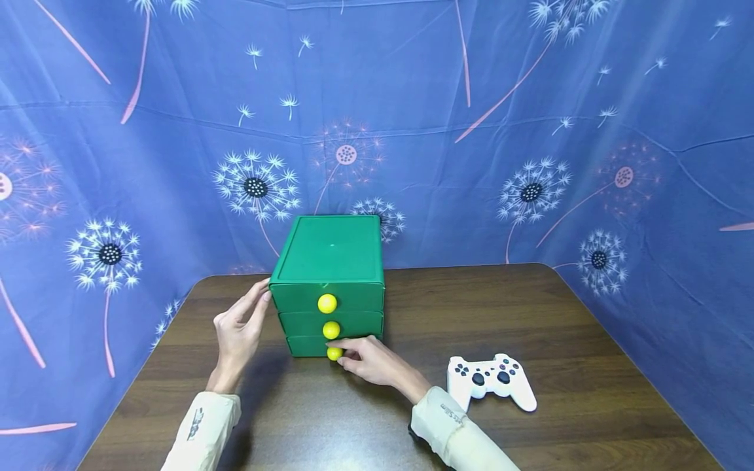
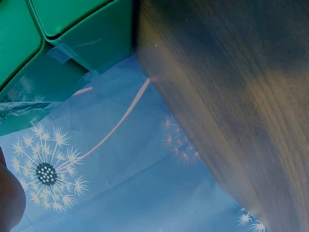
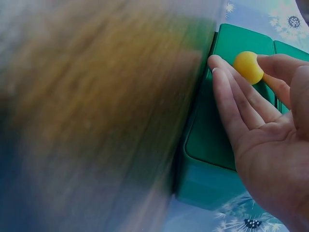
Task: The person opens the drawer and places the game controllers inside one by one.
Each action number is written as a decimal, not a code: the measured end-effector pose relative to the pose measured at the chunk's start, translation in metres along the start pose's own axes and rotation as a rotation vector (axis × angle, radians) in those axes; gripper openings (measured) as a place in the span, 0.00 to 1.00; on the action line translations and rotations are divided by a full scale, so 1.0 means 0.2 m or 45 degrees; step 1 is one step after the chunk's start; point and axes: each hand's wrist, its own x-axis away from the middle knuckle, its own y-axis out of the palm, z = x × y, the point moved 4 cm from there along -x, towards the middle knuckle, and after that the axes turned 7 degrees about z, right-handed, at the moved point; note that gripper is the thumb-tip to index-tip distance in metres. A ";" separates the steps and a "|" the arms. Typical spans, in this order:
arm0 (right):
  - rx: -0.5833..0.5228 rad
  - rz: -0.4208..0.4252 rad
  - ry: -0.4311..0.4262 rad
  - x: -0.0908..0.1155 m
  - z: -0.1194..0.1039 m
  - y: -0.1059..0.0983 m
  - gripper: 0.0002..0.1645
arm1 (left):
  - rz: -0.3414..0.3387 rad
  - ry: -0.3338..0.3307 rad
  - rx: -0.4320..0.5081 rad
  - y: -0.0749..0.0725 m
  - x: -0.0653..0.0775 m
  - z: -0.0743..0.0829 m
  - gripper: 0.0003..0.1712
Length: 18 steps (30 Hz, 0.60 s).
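green plastic three-drawer box point(image 1: 336, 275): ten o'clock from white plastic gamepad point(image 1: 490, 377); drawers point(image 1: 302, 324) closed, contents hidden | left hand point(image 1: 237, 332): fingers extended, touching box's nine-o'clock edge | right hand point(image 1: 374, 361): pinches lowest round yellow knob point(image 1: 334, 354)

one green cabinet point(image 1: 336, 248), three drawers point(image 1: 299, 299), three yellow knobs point(image 1: 331, 330), one white game controller point(image 1: 491, 373), one table point(image 1: 530, 314)

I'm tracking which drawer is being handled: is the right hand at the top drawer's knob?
No, the right hand is at the yellow knob of the bottom drawer.
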 end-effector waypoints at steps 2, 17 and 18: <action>0.008 -0.012 -0.007 -0.01 0.00 0.01 0.23 | 0.004 0.001 -0.005 0.00 0.00 0.00 0.20; 0.031 0.033 0.014 -0.04 -0.01 0.03 0.18 | 0.008 0.003 -0.005 0.00 0.01 -0.04 0.20; 0.030 0.038 0.010 -0.04 -0.01 0.03 0.17 | 0.008 0.003 -0.005 0.00 0.02 -0.05 0.20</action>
